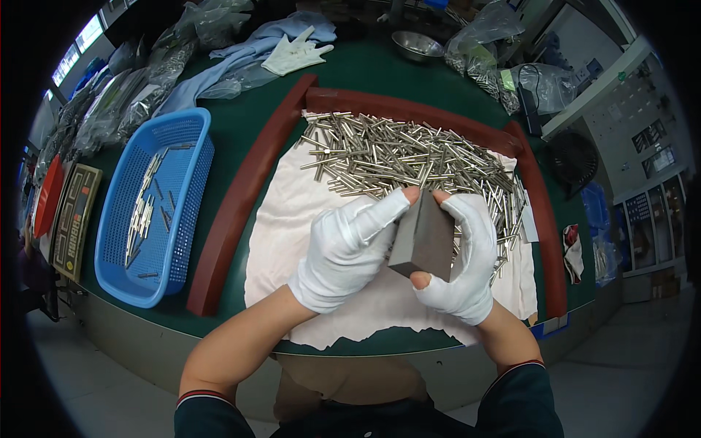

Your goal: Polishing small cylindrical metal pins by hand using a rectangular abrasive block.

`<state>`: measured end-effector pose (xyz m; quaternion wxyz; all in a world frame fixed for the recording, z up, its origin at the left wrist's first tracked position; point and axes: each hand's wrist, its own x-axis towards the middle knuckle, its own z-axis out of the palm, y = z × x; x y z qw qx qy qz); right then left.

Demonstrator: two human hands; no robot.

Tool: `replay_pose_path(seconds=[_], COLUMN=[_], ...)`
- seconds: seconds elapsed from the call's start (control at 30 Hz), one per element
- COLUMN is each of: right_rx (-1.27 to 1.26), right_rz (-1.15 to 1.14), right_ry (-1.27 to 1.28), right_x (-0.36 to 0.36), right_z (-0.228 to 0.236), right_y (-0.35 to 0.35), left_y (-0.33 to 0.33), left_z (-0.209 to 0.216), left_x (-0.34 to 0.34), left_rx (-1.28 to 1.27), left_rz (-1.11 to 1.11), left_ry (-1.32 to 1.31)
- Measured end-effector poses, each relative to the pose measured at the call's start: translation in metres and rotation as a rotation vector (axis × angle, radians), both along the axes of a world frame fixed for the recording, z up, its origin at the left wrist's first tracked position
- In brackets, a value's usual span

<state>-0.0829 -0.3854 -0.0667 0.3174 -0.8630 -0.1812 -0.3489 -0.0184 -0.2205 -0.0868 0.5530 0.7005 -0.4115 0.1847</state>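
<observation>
Here, left hand (337,250) and right hand (473,266) clasp a grey block (432,237); a box (77,219) bears lettering.

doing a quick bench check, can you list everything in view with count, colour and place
grey block: one, dark grey, in the right hand
metal pins: too many to count, silver, heaped on the cloth; some in the basket
cloth: one, pale pink, on the table
rails: three, red-brown, left, far and right of the cloth
basket: one, blue, left
loose glove: one, white, far left
bowl: one, silver, far side
plastic bags: several, clear, far corners
fan: one, black, right
table: one, green, underneath
background: too small to tell
hands: two, white-gloved, bare fingertips, left hand at the block's left
</observation>
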Motion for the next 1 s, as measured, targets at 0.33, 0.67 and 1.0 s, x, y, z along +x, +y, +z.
replay_pose_path(seconds=[0.33,0.67,1.0], right_rx=[-0.015,-0.016,-0.014], right_rz=[0.037,-0.051,0.029], right_ry=[-0.006,-0.007,0.007], right_x=[-0.002,0.0,-0.003], right_z=[0.006,0.0,0.002], right_y=[0.005,0.003,0.005], left_y=[0.001,-0.002,0.003], left_z=[-0.003,-0.005,0.0], left_x=[0.001,0.0,-0.001], left_rx=[-0.037,-0.023,0.056], left_rz=[0.013,0.03,0.025], left_ry=[0.043,0.026,0.093])
